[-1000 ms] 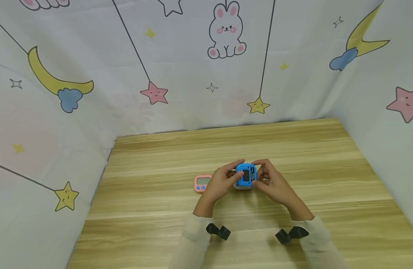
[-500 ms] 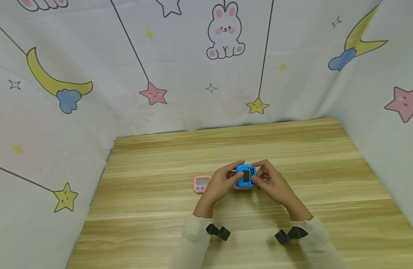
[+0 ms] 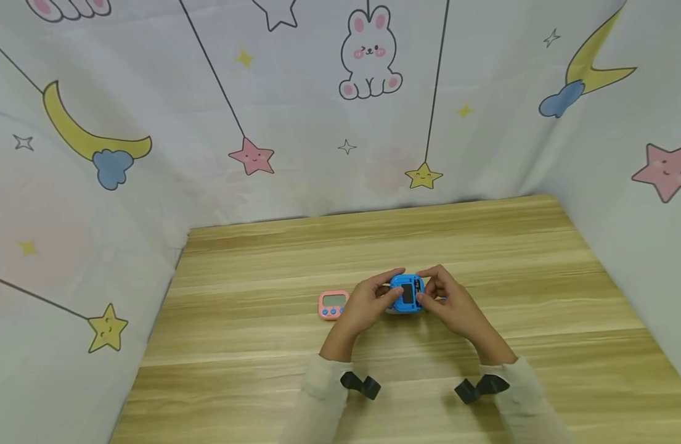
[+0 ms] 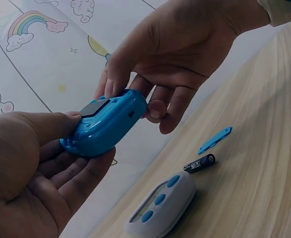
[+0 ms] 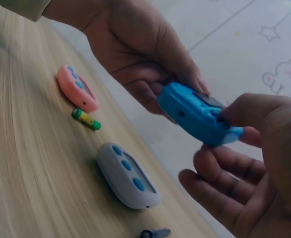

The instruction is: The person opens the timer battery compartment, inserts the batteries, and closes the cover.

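1. the blue timer [image 3: 407,293] is held up off the worktop [image 3: 484,246], between both hands, its back with the dark open slot facing up.
2. the left hand [image 3: 365,302] grips the timer's left end, thumb on top, fingers curled beneath.
3. the right hand [image 3: 448,299] pinches the timer's right end, thumb and forefinger on its edge, other fingers curled below.
4. right under the timer a white timer [image 4: 160,208] with blue buttons lies face up on the worktop.
5. near it lie a black battery [image 4: 200,163] and a small blue cover [image 4: 215,140], apart from each other.
6. a pink timer [image 3: 333,304] lies just left of the left hand, with a green-and-yellow battery [image 5: 86,119] beside it.
7. the worktop is light wood grain; a pale curtain [image 3: 318,123] printed with stars, moons and a rabbit closes it in on three sides.
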`<state>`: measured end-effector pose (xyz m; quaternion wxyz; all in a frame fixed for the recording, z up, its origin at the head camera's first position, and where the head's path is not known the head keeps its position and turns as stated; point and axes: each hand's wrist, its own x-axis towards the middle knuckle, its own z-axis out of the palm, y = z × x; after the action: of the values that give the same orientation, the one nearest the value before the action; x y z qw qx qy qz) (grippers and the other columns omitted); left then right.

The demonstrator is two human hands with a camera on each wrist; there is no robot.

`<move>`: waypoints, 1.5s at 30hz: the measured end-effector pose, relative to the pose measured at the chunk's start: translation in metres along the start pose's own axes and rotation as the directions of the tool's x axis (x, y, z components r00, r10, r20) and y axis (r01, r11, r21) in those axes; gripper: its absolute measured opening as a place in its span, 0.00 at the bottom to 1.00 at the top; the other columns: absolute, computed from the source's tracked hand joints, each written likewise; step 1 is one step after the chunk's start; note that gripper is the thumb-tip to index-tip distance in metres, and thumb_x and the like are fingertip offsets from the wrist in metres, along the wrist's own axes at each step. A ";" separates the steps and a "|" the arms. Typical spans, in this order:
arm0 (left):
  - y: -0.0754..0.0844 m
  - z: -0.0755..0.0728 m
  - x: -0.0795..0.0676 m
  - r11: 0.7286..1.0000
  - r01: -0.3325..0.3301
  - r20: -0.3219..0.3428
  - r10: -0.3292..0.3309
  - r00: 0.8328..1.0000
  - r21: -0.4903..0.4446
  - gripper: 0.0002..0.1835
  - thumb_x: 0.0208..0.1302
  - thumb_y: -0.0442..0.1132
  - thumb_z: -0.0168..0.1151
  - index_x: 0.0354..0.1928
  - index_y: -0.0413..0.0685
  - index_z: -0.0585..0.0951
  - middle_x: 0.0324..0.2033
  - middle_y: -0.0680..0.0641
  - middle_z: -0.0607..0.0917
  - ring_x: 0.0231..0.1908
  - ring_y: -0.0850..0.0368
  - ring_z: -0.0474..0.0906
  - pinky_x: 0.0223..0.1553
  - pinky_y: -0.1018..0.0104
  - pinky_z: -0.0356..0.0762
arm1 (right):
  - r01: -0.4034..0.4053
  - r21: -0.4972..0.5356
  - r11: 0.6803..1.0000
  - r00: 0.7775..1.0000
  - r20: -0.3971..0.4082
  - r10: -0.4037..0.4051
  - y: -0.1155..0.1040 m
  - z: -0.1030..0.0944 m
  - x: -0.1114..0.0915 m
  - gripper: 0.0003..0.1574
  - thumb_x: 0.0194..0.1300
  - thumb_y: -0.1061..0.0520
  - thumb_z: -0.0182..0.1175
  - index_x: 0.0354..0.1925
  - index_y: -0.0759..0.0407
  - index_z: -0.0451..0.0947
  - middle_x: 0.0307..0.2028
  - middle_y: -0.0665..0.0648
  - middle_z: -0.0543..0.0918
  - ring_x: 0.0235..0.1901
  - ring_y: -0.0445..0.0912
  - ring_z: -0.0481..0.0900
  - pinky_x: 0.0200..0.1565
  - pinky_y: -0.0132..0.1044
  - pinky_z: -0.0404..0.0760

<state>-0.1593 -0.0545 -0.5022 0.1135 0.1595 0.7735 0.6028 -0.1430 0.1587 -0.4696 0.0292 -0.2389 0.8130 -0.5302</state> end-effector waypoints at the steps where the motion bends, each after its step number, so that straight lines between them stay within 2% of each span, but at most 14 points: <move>1: 0.000 0.000 0.000 1.000 0.000 -0.001 0.000 1.000 -0.007 0.25 0.70 0.49 0.58 0.68 0.59 0.73 0.56 0.49 0.80 0.49 0.61 0.81 0.36 0.66 0.79 | -0.002 0.008 1.000 1.000 0.003 0.002 0.001 -0.001 0.000 0.22 0.68 0.68 0.58 0.59 0.68 0.67 0.30 0.58 0.74 0.27 0.55 0.77 0.29 0.34 0.78; 4: -0.001 -0.001 -0.001 1.000 -0.003 -0.006 0.003 1.000 -0.023 0.24 0.70 0.50 0.58 0.67 0.61 0.73 0.55 0.49 0.80 0.49 0.60 0.81 0.39 0.62 0.81 | -0.008 0.022 1.000 1.000 0.029 0.007 0.003 -0.004 -0.001 0.25 0.68 0.66 0.59 0.62 0.66 0.66 0.32 0.59 0.75 0.30 0.57 0.78 0.31 0.35 0.79; 10: -0.003 -0.001 0.000 0.999 -0.011 -0.002 0.011 1.000 -0.040 0.25 0.70 0.49 0.58 0.68 0.57 0.72 0.55 0.48 0.81 0.50 0.60 0.81 0.43 0.63 0.82 | -0.051 0.048 0.998 0.994 0.096 0.046 0.007 -0.011 -0.003 0.31 0.68 0.63 0.60 0.67 0.60 0.64 0.38 0.60 0.77 0.38 0.54 0.80 0.40 0.37 0.83; 17: -0.003 -0.001 0.001 0.999 -0.015 -0.001 0.015 1.000 -0.053 0.26 0.71 0.47 0.58 0.68 0.53 0.72 0.54 0.45 0.81 0.49 0.57 0.82 0.44 0.52 0.82 | -0.053 0.041 0.998 0.991 0.128 0.047 0.008 -0.014 -0.004 0.35 0.67 0.62 0.62 0.69 0.61 0.62 0.41 0.60 0.79 0.43 0.52 0.80 0.47 0.44 0.82; 22: -0.003 -0.001 0.001 0.998 -0.007 -0.011 0.006 1.000 -0.055 0.26 0.70 0.47 0.59 0.68 0.54 0.72 0.54 0.46 0.81 0.50 0.58 0.81 0.43 0.59 0.83 | -0.050 0.011 0.999 0.992 0.117 0.049 0.014 -0.023 -0.005 0.34 0.67 0.63 0.61 0.69 0.62 0.63 0.44 0.62 0.80 0.46 0.53 0.79 0.50 0.49 0.80; 24: -0.004 0.000 0.001 0.999 -0.008 -0.016 0.007 1.000 -0.053 0.26 0.70 0.47 0.59 0.68 0.54 0.72 0.55 0.47 0.81 0.50 0.58 0.81 0.43 0.60 0.83 | -0.050 0.013 0.999 0.994 0.095 0.048 0.025 -0.028 -0.007 0.33 0.68 0.65 0.60 0.68 0.63 0.63 0.46 0.65 0.78 0.48 0.57 0.78 0.50 0.49 0.80; 27: -0.005 0.000 0.001 0.999 -0.012 -0.020 0.011 1.000 -0.044 0.26 0.70 0.48 0.59 0.68 0.55 0.72 0.55 0.48 0.81 0.50 0.59 0.81 0.42 0.57 0.83 | -0.056 0.001 0.998 0.997 0.057 0.056 0.045 -0.035 -0.009 0.33 0.68 0.64 0.60 0.69 0.61 0.63 0.51 0.66 0.76 0.52 0.61 0.76 0.51 0.49 0.80; 31: -0.005 0.000 0.001 1.000 -0.011 -0.022 0.011 1.000 -0.024 0.26 0.70 0.49 0.59 0.68 0.57 0.72 0.56 0.50 0.80 0.51 0.60 0.80 0.38 0.54 0.81 | -0.089 -0.061 0.994 0.995 0.040 0.092 0.065 -0.042 -0.012 0.34 0.69 0.57 0.62 0.69 0.57 0.64 0.57 0.64 0.74 0.57 0.61 0.72 0.55 0.56 0.75; 36: -0.006 -0.001 0.000 1.000 -0.006 -0.026 0.006 1.000 -0.014 0.26 0.69 0.50 0.60 0.68 0.60 0.72 0.57 0.51 0.79 0.51 0.61 0.80 0.30 0.64 0.75 | -0.101 -0.185 0.978 0.992 0.061 0.114 0.079 -0.046 -0.015 0.38 0.64 0.52 0.67 0.68 0.59 0.66 0.61 0.63 0.73 0.61 0.61 0.67 0.58 0.62 0.68; 42: -0.005 -0.001 0.000 1.000 -0.008 -0.028 0.008 1.000 -0.014 0.25 0.69 0.49 0.60 0.67 0.62 0.73 0.56 0.52 0.80 0.51 0.62 0.80 0.28 0.67 0.73 | -0.102 -0.384 0.918 0.982 0.111 0.156 0.088 -0.046 -0.019 0.41 0.59 0.51 0.71 0.67 0.59 0.69 0.58 0.65 0.72 0.58 0.63 0.66 0.55 0.63 0.68; 45: -0.004 -0.001 0.000 1.000 -0.007 -0.026 0.007 1.000 -0.012 0.25 0.69 0.49 0.60 0.67 0.64 0.73 0.57 0.52 0.79 0.51 0.62 0.80 0.30 0.67 0.74 | -0.086 -0.430 0.899 0.982 0.115 0.149 0.090 -0.046 -0.021 0.39 0.58 0.54 0.71 0.66 0.59 0.70 0.56 0.64 0.70 0.55 0.62 0.65 0.52 0.60 0.69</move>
<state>-0.1604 -0.0563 -0.5060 0.1022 0.1534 0.7708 0.6098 -0.1704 0.2355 -0.5328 0.0679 -0.2277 0.9172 -0.3198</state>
